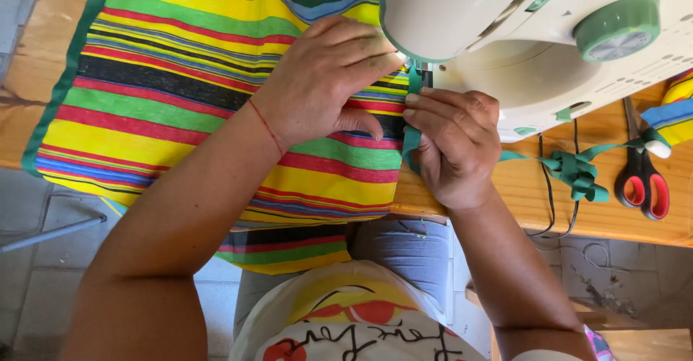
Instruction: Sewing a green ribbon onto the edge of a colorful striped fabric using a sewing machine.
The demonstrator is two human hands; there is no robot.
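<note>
A bright striped cloth point(173, 87) with a green border lies spread over a wooden table point(534, 188). My left hand point(325, 79) presses flat on the cloth, fingertips close to the needle of a white sewing machine point(534, 36). My right hand point(455, 148) pinches a green binding tape point(411, 141) against the cloth's right edge, just below the presser foot. The needle itself is mostly hidden behind my fingers.
More green tape point(577, 173) lies bunched on the table to the right. Scissors with red and black handles point(642, 177) rest beside it. Black cords point(548, 188) hang over the table's front edge. Part of the cloth droops over my lap.
</note>
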